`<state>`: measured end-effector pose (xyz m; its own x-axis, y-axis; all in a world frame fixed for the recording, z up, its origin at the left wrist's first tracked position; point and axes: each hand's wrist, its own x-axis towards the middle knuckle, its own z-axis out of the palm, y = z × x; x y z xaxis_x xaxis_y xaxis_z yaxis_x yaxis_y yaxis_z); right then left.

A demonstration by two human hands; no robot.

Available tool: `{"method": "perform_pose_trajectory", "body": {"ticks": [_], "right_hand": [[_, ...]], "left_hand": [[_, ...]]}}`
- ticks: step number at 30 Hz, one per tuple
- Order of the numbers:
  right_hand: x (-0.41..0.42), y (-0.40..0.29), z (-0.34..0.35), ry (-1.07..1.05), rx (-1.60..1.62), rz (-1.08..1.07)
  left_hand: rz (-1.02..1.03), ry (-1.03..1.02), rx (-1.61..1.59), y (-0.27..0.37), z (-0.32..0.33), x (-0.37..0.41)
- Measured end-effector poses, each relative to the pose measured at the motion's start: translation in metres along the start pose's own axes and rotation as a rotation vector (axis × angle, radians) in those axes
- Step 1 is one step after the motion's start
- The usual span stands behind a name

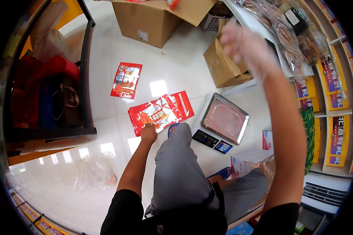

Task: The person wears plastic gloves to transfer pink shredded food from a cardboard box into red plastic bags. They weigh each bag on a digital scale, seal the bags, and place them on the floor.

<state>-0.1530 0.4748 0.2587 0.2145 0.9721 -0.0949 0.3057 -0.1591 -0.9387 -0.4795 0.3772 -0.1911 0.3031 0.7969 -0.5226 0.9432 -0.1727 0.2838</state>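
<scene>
My left hand [149, 133] is at the near edge of a fanned stack of red printed packaging bags [160, 113] on the tiled floor, its fingertips pressed onto the bags and partly hidden. Up at the right, my right hand [245, 45] is raised and blurred by motion, fingers apart, with nothing visible in it. A single red bag [126, 80] lies flat beyond the stack. To the right of the stack stands a digital scale [213, 139] with a metal tray [225, 117], whose bottom looks pinkish and smeared.
A large open cardboard box [147, 23] stands ahead, with a blurred red item [173, 3] over its flap. A smaller carton [223, 64] sits below a white table carrying clear bags [291, 50]. Left is a black-framed rack [86, 73]; crumpled clear plastic [94, 171] lies on the floor.
</scene>
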Motion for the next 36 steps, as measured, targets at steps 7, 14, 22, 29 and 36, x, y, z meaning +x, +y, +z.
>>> {"method": "perform_pose_trajectory", "body": {"ticks": [7, 14, 22, 29, 36], "right_hand": [[-0.181, 0.138, 0.009, -0.243, -0.283, 0.701], [-0.286, 0.173, -0.044, 0.234, 0.009, 0.899], [-0.317, 0.185, -0.025, 0.170, 0.124, 0.878], [-0.324, 0.199, -0.023, 0.035, 0.087, 0.750], [-0.318, 0.206, -0.030, 0.232, -0.146, 0.295]], "left_hand": [[0.032, -0.035, 0.267, 0.051, 0.028, 0.040], [0.289, 0.415, 0.439, -0.009, 0.114, 0.053], [0.345, 0.053, 0.502, 0.012, -0.010, 0.046], [0.301, -0.071, 0.811, 0.003, -0.063, 0.050], [0.948, 0.312, 0.635, 0.154, -0.221, -0.051]]}}
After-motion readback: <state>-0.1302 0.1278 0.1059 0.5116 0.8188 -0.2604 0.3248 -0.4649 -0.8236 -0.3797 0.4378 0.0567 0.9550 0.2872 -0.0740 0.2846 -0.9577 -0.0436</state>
